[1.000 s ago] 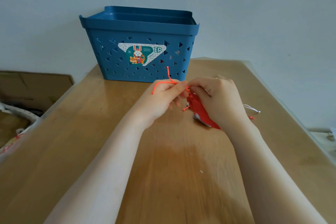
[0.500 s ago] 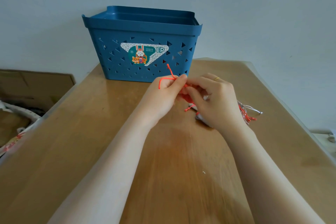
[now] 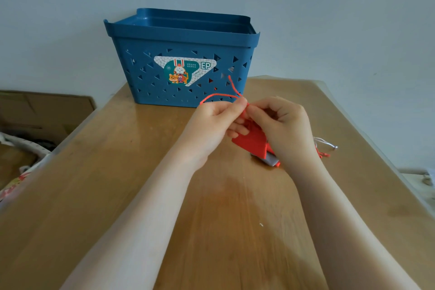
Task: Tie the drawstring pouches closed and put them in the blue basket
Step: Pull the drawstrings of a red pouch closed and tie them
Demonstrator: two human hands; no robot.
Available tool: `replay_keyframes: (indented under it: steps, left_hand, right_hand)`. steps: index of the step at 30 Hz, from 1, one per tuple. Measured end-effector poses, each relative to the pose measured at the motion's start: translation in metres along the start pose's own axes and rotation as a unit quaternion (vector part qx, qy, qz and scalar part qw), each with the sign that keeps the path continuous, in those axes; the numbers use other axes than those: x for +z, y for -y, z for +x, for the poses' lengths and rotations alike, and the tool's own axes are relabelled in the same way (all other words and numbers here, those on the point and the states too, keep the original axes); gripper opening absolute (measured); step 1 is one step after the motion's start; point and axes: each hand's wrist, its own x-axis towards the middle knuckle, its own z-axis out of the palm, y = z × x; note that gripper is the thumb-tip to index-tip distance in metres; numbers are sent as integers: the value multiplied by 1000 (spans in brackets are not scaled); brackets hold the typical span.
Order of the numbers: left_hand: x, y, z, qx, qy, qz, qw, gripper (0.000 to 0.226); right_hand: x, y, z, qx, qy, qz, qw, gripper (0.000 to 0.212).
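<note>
A red drawstring pouch hangs between my two hands, just above the wooden table. My left hand pinches its red drawstring, which loops up and to the left, with one end sticking upward. My right hand pinches the same cord at the pouch's gathered neck, fingertip to fingertip with the left. Under my right hand lie more pouches, of which a grey-white edge and some red and white cords show. The blue basket stands behind the hands at the table's back edge.
A pale wall rises behind the basket. Left of the table sit a cardboard box and patterned cloth. The table's right edge runs diagonally; a white object lies beyond it.
The red pouch has come up from under my right hand and now shows between the hands. The cord loop has grown wider to the left. Both hands stay pinched together.
</note>
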Motion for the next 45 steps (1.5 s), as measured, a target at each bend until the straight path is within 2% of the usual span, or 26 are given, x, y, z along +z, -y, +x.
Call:
replay_keyframes:
  steps: [3,7,11,15,18,21,27,29,32,34,38,42,45]
  left_hand:
    - [0,1,-1,5,22,29,999,8]
    - [1,4,-1,34,-33,104,993,14]
    - [5,1,-2,62,-60,115,990,4]
    - [6,0,-1,66,-60,171,981,5]
    - [5,-2,-2,80,-43,229,969,9]
    - [0,-2,-2,70,-20,266,961,10]
    - [-3,-2,1,103,-37,304,946,12]
    - [-3,-1,2,121,-42,315,940,11]
    - [-1,0,2,145,-45,304,940,12]
    - [1,2,2,143,-45,270,951,10]
    - [6,4,-1,141,-51,212,966,11]
    - [10,3,-3,145,-23,203,968,7]
    - [14,7,-1,167,-41,203,964,4]
  right_hand:
    - [1,0,0,53,-5,52,997,27]
    - [4,0,-2,75,-12,61,995,29]
    - [1,1,-1,83,-54,87,991,21]
    - [4,-2,-1,40,-80,8,996,22]
    - [7,-5,-2,-39,-84,-80,992,13]
    - [7,-11,-1,-142,-49,-184,971,12]
    - [-1,-10,3,-189,42,-274,942,25]
    - [-5,-7,3,-170,64,-249,951,17]
    - [-10,0,2,-37,105,-130,985,19]
    - [-11,1,1,31,125,-69,989,19]
    - [-12,-1,2,84,115,-12,990,15]
    - [-18,-3,4,124,92,51,987,15]
    - [-21,-2,4,126,91,51,987,16]
